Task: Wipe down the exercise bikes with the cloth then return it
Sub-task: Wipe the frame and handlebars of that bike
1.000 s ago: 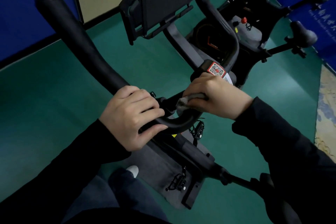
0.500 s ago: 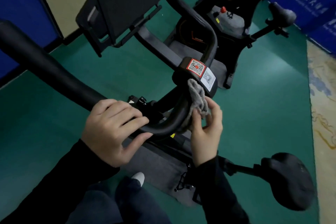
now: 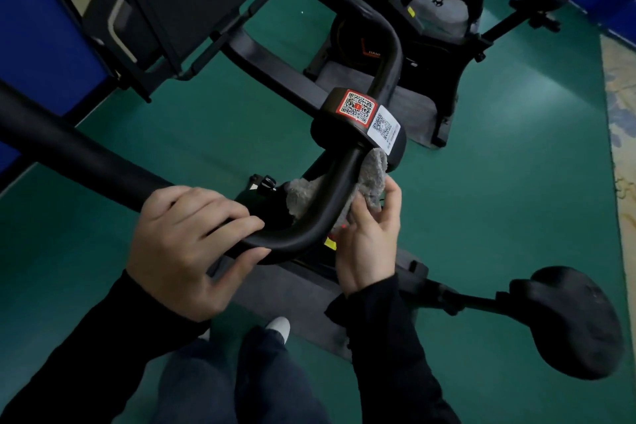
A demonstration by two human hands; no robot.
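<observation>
**Cloth round the handlebar bend**

My left hand (image 3: pixel 186 244) is clamped on the black handlebar (image 3: pixel 330 203), just left of its bend, fingers curled over the top and thumb hooked underneath. My right hand (image 3: pixel 368 244) sits just right of the bend, and its fingers and thumb pinch the grey cloth (image 3: pixel 373 175) against the tube. The cloth is draped round the bar: one fluffy fold shows on the right of the bend, touching my fingers, and another bunches up on the inner side of the bend. Just above the bend the bar runs into a black block with a red QR sticker (image 3: pixel 356 106) and a white QR sticker (image 3: pixel 383 127) side by side; the cloth's top edge touches the underside of that block. Well right of the bend and lower, the saddle (image 3: pixel 578 323) stands out on its post over the green floor (image 3: pixel 499 165). Beyond the bend, farther off, a second bike (image 3: pixel 430 21) stands on its mat
</observation>
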